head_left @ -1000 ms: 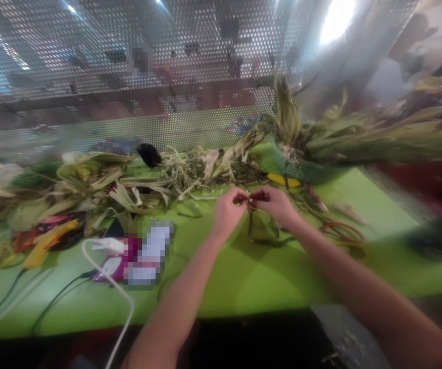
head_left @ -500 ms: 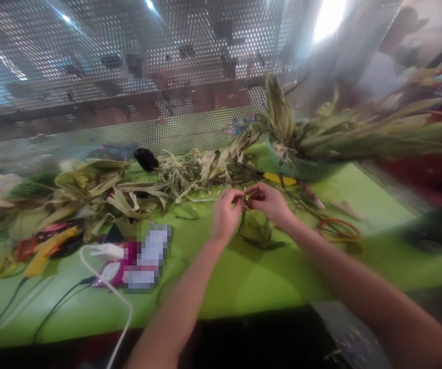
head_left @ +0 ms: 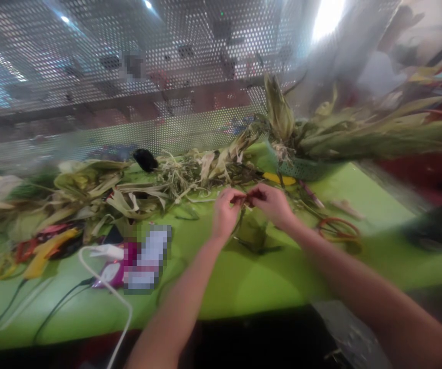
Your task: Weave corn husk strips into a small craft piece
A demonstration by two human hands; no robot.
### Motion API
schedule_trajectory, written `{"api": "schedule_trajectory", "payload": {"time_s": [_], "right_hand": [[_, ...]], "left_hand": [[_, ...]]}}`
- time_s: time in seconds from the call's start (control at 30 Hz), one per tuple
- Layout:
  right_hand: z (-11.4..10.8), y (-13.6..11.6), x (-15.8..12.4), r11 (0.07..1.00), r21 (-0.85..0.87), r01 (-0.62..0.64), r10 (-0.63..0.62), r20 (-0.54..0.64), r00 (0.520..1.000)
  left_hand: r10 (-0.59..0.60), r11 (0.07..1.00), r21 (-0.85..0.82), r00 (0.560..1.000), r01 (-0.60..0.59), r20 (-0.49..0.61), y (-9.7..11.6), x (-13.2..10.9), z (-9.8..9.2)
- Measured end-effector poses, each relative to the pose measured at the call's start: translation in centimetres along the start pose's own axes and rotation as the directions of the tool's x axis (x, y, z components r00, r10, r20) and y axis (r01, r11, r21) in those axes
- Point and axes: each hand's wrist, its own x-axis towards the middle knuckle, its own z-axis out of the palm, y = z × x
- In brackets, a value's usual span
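My left hand (head_left: pixel 225 211) and my right hand (head_left: pixel 273 204) meet over the green tabletop (head_left: pixel 240 287), fingertips nearly touching. Both are closed in a pinch at the upper end of a green corn husk piece (head_left: pixel 255 231). The husk hangs below the fingers, its lower end at or close to the table, with thin dark strands around it. What exactly lies between the fingertips is small and partly hidden.
Dried corn husks (head_left: pixel 205 169) are heaped along the back. A green basket (head_left: pixel 301 169) holds more husks. Left are a yellow glue gun (head_left: pixel 52 251), a purple power strip (head_left: pixel 115 271) and a white cable (head_left: pixel 126 302). Orange-handled scissors (head_left: pixel 338 228) lie right. A person (head_left: pixel 382 72) is behind.
My right hand's fingers have moved slightly closer to the left fingertips. The hanging husk has turned and shifted a little to the left.
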Motion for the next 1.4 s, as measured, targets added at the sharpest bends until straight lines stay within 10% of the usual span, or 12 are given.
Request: {"api": "schedule_trajectory", "payload": {"time_s": [0.6, 1.0, 1.2, 1.4], "right_hand": [[-0.4, -0.7, 0.0, 0.997, 0.02, -0.071, 0.07, 0.061, 0.996], [-1.3, -0.4, 0.5, 0.983, -0.176, -0.059, 0.06, 0.0, 0.998], [-0.9, -1.3, 0.4, 0.992, 0.079, -0.098, 0.099, -0.005, 0.995], [-0.7, -0.2, 0.7, 0.997, -0.031, -0.066, 0.067, 0.047, 0.997]], "left_hand": [[-0.073, 0.997, -0.022, 0.997, 0.073, 0.016, -0.2, 0.0, 0.0], [-0.424, 0.893, -0.143, 0.904, 0.428, 0.056, -1.6, 0.8, -1.1], [-0.478, 0.717, -0.491, 0.862, 0.495, 0.17, -1.3, 0.9, -1.1], [-0.394, 0.713, -0.545, 0.895, 0.441, 0.21, -0.8, 1.0, -1.4]]}}
